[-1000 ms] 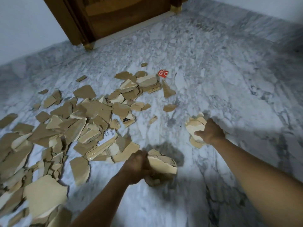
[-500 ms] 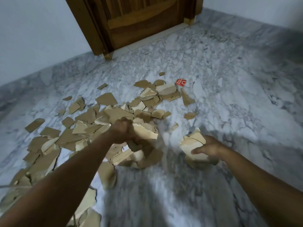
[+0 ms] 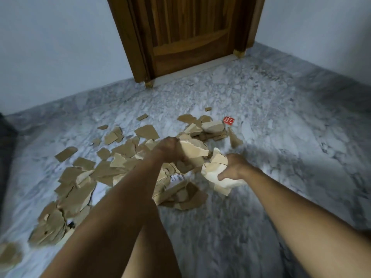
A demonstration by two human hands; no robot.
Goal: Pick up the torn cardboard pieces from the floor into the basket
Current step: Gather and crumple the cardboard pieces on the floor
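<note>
Many torn brown cardboard pieces (image 3: pixel 80 177) lie scattered over the grey marble floor (image 3: pixel 281 137), mostly left and centre. My left hand (image 3: pixel 168 149) is raised above the pile, shut on a bunch of cardboard pieces (image 3: pixel 193 151). Just to its right, my right hand (image 3: pixel 234 167) grips another stack of pale cardboard pieces (image 3: pixel 216 171). The two handfuls nearly touch. A small red printed scrap (image 3: pixel 228 120) lies at the far edge of the pile. No basket is in view.
A closed wooden door (image 3: pixel 184 33) stands ahead, with pale walls on either side. A dark object edge (image 3: pixel 6 141) shows at the far left. Bare marble floor stretches to the right and in front of the door.
Both hands have lifted with their cardboard and come closer together. The view has tilted up, showing more of the door.
</note>
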